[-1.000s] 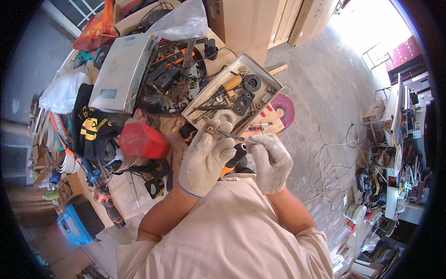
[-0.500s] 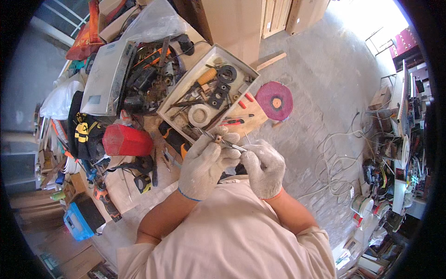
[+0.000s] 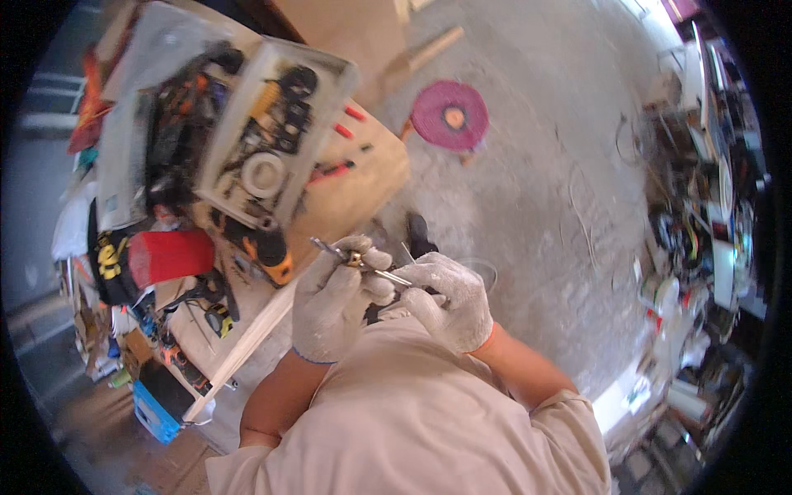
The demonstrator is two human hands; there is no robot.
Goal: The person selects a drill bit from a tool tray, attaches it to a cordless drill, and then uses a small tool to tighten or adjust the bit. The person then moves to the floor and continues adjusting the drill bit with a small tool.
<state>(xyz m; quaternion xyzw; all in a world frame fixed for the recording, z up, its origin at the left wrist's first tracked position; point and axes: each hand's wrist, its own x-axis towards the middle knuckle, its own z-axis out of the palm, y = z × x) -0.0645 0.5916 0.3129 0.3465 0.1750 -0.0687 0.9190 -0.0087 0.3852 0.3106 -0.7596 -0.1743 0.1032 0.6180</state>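
Note:
My left hand [image 3: 324, 312], in a pale knit work glove, is closed around several thin metal pieces. One dark rod [image 3: 325, 247], possibly a drill bit, sticks out past its fingers, and a small brass-coloured part [image 3: 355, 259] sits among them. Shiny slim rods [image 3: 391, 276] extend from this bunch toward my right hand [image 3: 452, 304], also gloved. Its fingers are pinched at the rods' ends, and a thin metal pin [image 3: 407, 251] rises beside the fingertips. What exactly the right fingers grip is partly hidden. Both hands are in front of my chest, off the bench edge.
On the wooden bench [image 3: 375, 169] to the left lies a shallow tray [image 3: 216, 169] of hardware. Red-handled tools [image 3: 332, 172], an orange-black power tool [image 3: 271, 256] and a red container [image 3: 172, 256] are around it. A round purple-topped stool [image 3: 431, 107] stands on the concrete floor beyond.
The view has swung, so the bench, tray and stool now appear farther left. My hands stay together, the left still around the metal pieces; the right shows more of its back.

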